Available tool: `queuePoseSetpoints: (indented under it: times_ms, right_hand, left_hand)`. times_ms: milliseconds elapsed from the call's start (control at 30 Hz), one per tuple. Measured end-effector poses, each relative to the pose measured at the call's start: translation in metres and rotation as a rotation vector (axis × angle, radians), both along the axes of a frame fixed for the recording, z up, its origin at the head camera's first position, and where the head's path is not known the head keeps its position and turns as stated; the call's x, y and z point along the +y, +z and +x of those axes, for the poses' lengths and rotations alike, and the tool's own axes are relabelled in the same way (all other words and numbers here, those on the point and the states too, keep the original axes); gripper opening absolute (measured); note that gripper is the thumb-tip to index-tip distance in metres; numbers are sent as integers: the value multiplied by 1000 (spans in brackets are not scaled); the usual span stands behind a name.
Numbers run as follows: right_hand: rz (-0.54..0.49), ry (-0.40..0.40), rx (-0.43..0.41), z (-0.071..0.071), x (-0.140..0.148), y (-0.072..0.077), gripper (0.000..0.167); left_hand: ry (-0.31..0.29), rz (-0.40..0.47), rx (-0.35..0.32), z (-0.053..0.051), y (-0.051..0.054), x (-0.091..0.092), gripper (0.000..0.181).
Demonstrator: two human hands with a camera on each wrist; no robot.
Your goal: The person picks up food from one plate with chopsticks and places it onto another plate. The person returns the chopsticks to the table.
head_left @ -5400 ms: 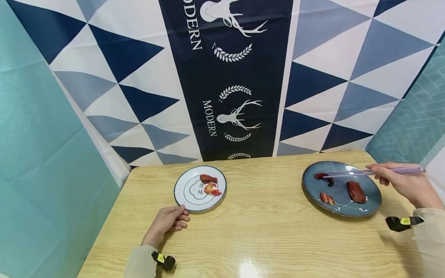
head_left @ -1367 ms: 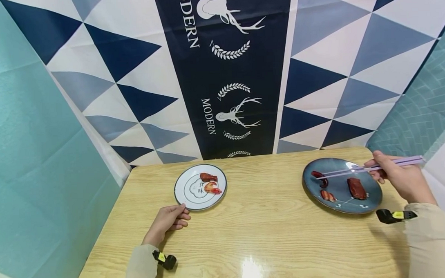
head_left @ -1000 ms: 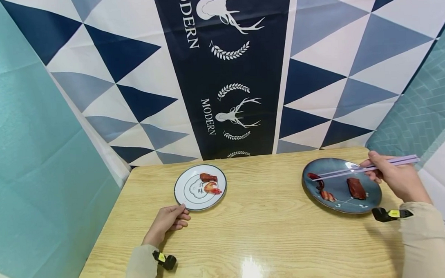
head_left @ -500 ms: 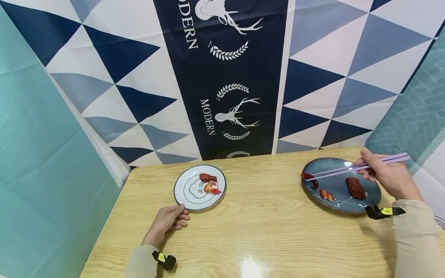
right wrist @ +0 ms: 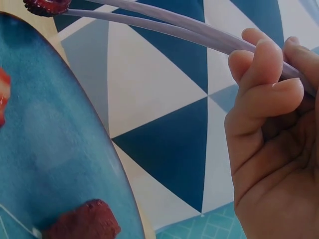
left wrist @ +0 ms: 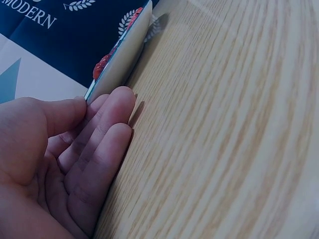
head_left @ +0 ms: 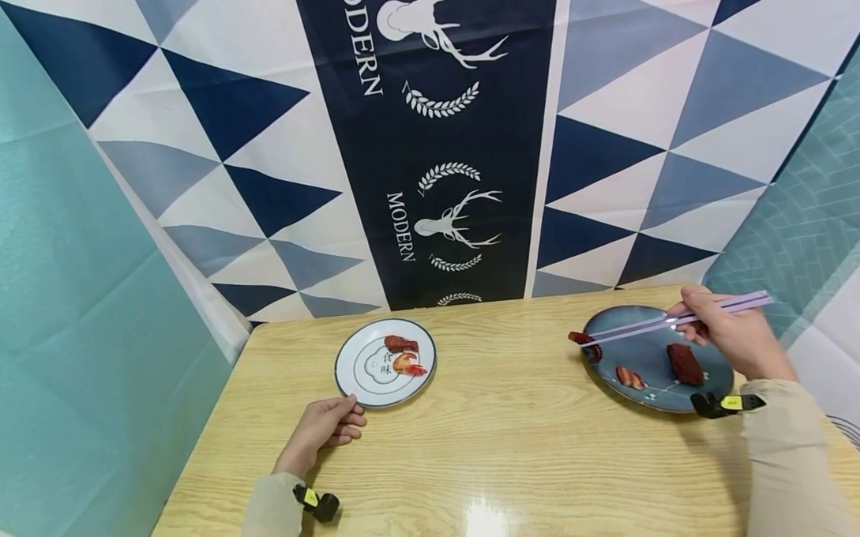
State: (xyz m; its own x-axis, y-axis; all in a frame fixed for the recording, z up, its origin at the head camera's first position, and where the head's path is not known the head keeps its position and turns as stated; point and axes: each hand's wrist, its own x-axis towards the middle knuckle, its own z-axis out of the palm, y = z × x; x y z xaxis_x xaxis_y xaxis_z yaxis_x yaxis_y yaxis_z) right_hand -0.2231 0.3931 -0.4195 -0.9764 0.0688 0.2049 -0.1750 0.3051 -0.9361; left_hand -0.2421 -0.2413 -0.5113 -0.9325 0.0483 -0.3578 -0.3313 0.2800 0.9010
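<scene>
While the left hand (head_left: 326, 424) pinches the white plate (head_left: 355, 354) by its near rim, drumstick (head_left: 401, 344) and shrimp (head_left: 408, 365) on it, the red piece (head_left: 593, 354) is at the blue plate's (head_left: 639, 354) left rim (touching? can't tell from here), nipped by chopsticks (right wrist: 232, 43) the right hand (head_left: 738, 337) grips. Likely trouble: tips slip or cross, piece drops onto the table (head_left: 506, 424).

Two thin purple chopsticks (right wrist: 219, 41) slant down to the left. A curly, dark red tentacle (head_left: 593, 354) is at their tips, by the blue plate's (head_left: 639, 344) left edge. The white plate (head_left: 355, 372) is round and dark-rimmed.
</scene>
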Motion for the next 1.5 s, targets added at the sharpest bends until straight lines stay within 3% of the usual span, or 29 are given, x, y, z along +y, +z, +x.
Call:
queuePoseSetpoints:
  times_ms: [267,600,867,1200,1500]
  right_hand:
    - [-101,97,20,-8,-9,-1,32]
    - [57,83,-4,-11,-20,3,36]
    - [76,71,-50,-14,-27,2,39]
    - [60,114,-14,-18,-41,4,39]
    - [-86,116,-20,-21,-50,1,44]
  left_hand:
    - [3,1,0,0,-1,0,40]
    - [7,14,-13,-1,0,0,40]
    - [5,6,-11,-1,-1,0,38]
    - [11,0,-9,-2,-2,-1,38]
    - [6,1,-4,-2,-2,0,38]
